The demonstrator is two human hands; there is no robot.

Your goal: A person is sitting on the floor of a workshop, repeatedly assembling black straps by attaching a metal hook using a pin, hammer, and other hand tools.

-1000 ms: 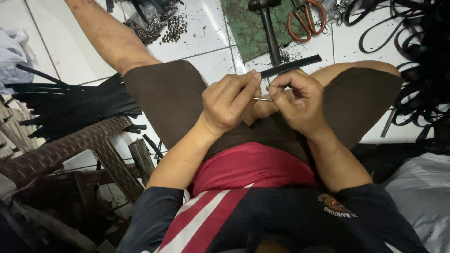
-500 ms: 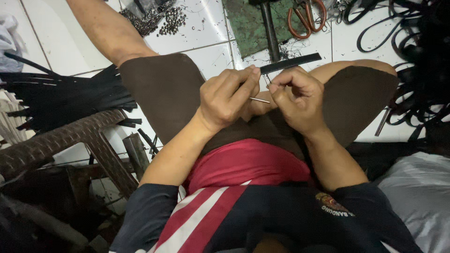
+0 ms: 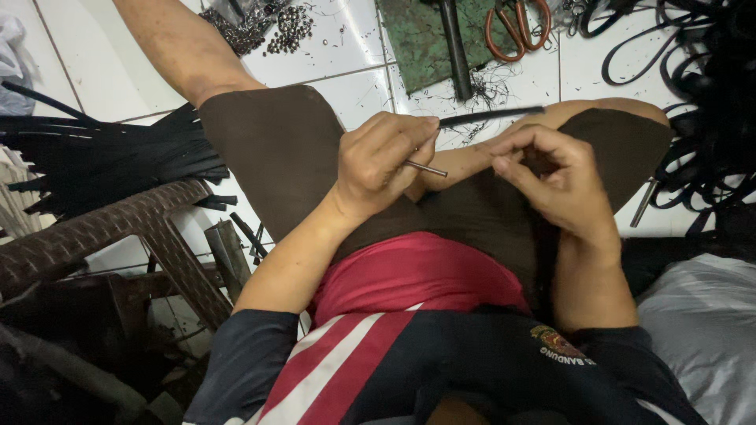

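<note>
Hands have parted: left hand (image 3: 386,161) pinches a thin metal rod (image 3: 426,168), right hand (image 3: 555,177) curled, pinching nothing visible.

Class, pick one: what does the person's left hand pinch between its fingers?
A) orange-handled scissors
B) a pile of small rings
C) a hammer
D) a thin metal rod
D: the left hand pinches a thin metal rod, while the scissors lie on the floor ahead.
</note>
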